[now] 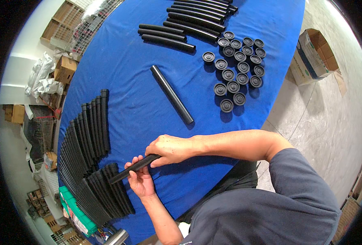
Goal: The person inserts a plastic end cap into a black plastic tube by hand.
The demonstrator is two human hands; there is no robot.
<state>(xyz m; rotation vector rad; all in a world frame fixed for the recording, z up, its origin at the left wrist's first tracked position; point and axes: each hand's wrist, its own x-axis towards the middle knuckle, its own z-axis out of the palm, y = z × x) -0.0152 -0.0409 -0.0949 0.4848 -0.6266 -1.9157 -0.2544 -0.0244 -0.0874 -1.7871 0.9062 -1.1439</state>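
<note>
Over blue cloth (136, 110), hands (142, 183) (170, 150) grip a black tube (138, 165), long axis pointing lower left.

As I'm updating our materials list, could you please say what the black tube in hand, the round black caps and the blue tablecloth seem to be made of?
Black tube: probably plastic, smooth with soft sheen; coated metal is possible.
Round black caps: likely moulded plastic or rubber, satin, with concentric rings.
Blue tablecloth: seemingly fabric, matt, with soft creases.

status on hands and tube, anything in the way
Left hand holding black tube midway; right hand gripping its right end. Left end overlaps tube row in view, contact unclear. No obstruction visible.
</note>
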